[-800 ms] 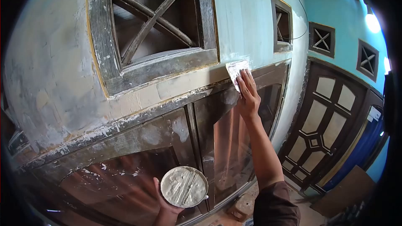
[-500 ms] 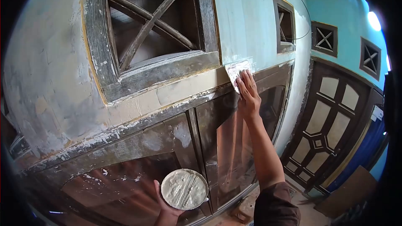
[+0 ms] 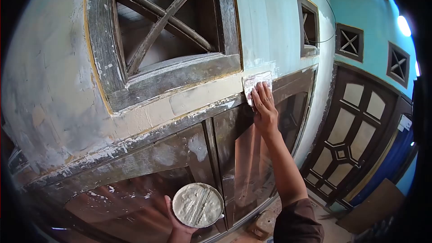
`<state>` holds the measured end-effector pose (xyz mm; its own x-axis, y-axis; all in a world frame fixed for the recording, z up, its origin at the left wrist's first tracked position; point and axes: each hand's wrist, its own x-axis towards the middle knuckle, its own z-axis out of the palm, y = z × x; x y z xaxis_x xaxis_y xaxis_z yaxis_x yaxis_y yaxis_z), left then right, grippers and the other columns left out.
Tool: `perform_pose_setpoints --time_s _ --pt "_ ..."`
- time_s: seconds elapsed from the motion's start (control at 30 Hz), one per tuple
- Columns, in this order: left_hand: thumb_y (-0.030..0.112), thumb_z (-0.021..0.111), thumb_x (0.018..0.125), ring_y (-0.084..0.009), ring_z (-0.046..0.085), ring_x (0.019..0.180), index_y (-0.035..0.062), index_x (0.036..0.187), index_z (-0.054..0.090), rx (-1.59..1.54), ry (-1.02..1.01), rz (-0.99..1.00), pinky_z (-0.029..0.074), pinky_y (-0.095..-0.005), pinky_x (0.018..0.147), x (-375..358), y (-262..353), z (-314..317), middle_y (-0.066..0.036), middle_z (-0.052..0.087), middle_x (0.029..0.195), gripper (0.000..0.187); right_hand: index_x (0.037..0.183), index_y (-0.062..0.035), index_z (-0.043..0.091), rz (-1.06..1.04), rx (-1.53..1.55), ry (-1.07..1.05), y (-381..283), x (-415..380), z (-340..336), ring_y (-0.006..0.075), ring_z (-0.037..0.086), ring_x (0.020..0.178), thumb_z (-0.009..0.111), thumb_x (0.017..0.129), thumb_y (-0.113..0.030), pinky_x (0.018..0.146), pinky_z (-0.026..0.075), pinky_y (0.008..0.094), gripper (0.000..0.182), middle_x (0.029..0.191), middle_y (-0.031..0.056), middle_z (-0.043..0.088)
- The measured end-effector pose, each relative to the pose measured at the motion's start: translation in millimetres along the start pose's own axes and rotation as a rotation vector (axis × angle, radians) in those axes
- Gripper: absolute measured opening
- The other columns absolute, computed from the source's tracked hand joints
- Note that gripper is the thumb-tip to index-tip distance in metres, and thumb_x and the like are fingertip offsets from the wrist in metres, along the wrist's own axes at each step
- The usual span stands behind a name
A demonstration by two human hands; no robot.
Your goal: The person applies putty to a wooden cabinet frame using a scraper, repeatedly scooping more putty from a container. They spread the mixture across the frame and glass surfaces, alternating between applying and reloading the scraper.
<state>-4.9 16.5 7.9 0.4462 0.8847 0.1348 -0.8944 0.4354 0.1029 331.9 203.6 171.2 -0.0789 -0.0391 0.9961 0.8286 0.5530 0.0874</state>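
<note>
My right hand [image 3: 265,110] is closed on a flat, square putty scraper [image 3: 258,82] smeared white. The scraper lies against the wall at the lower right corner of the crossed-bar vent frame [image 3: 175,82], just over the dark wooden window frame. Low in the view, my left hand [image 3: 177,222] holds up a round bowl [image 3: 220,193] of pale putty, with fingers around its side and underneath. Grooves run across the putty's surface [image 3: 191,203]. A smooth cream strip of filler [image 3: 198,91] runs along the wall below the vent.
Below the filler are dark window shutters [image 3: 166,153] with reddish panes and white smears. A brown panelled door [image 3: 344,135] and blue curtain [image 3: 382,166] stand at right. A small stool [image 3: 264,222] is on the floor. A cable [image 3: 330,9] hangs along the wall.
My right hand and the scraper have shifted slightly down, with the scraper still at the wall. The bowl in my left hand is nearly unmoved. The view has turned slightly.
</note>
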Motion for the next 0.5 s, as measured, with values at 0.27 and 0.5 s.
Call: perform_pose_setpoints --time_s 0.27,0.5 --pt "0.079 0.033 0.093 -0.0454 0.046 0.137 0.0045 0.148 0.047 0.032 0.029 -0.003 0.036 -0.0664 0.112 -6 -4 -6 -0.021 0.047 0.151 0.094 0.126 -0.0010 0.068 -0.039 0.022 0.067 0 -21 -12 0.0450 0.046 0.139 0.057 0.086 0.008 0.114 0.036 0.0557 0.042 0.140 0.0205 0.059" --pt "0.080 0.033 0.092 -0.0464 0.042 0.140 0.0052 0.150 0.044 0.057 -0.002 -0.001 0.032 -0.0678 0.113 -10 -4 -6 -0.021 0.044 0.154 0.096 0.129 -0.0035 0.066 0.042 0.003 0.071 -3 13 -2 0.0426 0.044 0.142 0.054 0.082 0.014 0.116 0.034 0.0535 0.052 0.143 0.0184 0.058"
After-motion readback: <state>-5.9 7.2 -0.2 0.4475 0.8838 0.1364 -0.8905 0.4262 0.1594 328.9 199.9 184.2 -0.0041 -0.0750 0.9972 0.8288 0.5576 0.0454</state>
